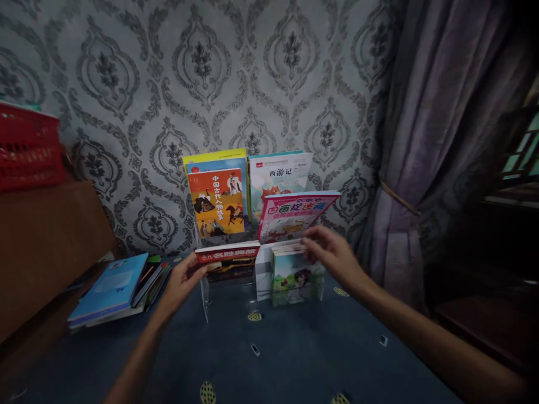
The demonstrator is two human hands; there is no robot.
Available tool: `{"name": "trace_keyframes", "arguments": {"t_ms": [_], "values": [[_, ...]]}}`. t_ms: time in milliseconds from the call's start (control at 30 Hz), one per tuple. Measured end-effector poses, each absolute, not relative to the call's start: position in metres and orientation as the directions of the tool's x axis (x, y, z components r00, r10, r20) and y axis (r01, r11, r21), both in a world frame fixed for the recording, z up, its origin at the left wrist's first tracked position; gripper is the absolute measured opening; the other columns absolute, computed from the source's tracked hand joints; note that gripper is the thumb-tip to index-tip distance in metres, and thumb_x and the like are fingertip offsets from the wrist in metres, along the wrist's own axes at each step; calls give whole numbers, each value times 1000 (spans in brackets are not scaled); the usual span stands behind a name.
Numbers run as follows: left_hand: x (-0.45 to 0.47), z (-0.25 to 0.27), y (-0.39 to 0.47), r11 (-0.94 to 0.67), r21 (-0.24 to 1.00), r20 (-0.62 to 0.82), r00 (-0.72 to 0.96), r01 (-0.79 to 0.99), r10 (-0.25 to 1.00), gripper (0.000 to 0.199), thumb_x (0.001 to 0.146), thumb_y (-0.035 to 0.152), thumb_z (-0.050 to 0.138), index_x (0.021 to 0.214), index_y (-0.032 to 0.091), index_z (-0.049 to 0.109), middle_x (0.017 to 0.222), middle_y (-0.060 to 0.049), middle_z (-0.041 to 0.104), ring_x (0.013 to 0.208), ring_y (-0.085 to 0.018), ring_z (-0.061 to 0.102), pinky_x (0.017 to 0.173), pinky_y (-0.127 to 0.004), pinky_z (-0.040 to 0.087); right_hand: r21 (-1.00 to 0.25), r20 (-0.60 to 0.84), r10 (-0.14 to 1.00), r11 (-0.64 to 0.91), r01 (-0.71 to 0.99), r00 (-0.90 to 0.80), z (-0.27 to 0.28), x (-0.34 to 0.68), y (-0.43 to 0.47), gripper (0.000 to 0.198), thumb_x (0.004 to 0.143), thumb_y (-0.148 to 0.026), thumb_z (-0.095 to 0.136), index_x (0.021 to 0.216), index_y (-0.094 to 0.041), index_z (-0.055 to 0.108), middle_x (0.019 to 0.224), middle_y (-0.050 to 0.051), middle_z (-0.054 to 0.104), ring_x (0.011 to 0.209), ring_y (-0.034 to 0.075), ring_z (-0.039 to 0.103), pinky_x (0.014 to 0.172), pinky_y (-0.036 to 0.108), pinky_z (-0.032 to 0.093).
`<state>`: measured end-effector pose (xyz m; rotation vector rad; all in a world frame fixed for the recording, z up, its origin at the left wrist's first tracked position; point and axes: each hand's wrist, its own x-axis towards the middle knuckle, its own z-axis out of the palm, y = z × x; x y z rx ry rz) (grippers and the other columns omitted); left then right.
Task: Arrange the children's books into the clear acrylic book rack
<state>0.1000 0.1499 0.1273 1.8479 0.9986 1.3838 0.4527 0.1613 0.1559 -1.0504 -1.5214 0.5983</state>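
Observation:
A clear acrylic book stand (205, 300) holds children's books in tiers. My left hand (182, 279) pinches the left edge of a red-topped dark book (229, 264) in the lower left section. On the right, my right hand (332, 252) has its fingers apart, close to the upper right corner of the green illustrated books (297, 280); whether it touches them I cannot tell. Just above its fingertips a pink book (295, 216) leans tilted. Behind stand an orange book (219, 205) at the left and a white-covered book (280, 171) at the right.
A pile of books topped by a blue one (112, 286) lies at the left. Beyond it, a red basket (27, 146) rests on a brown box (54, 241). The dark tablecloth (290, 359) has pale spotted patches. A purple curtain (421, 140) hangs at the right.

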Motion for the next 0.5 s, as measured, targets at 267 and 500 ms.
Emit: {"name": "trace_keyframes", "arguments": {"t_ms": [267,500], "values": [[96,123,158,-538,814,518,146,217,843,35,87,45,61,108,17,67,110,-8,72,98,-24,66,76,-33,57,-793,452,797,564,228,-400,148,364,168,28,86,-42,60,106,-23,56,84,4,69,72,21,68,62,33,56],[103,175,165,-644,717,661,33,267,749,30,88,39,59,107,17,67,106,-5,71,93,-20,65,67,-26,56,-670,658,687,721,178,-307,193,350,200,16,90,-34,54,99,-22,54,88,6,69,83,21,69,79,38,56]]}}
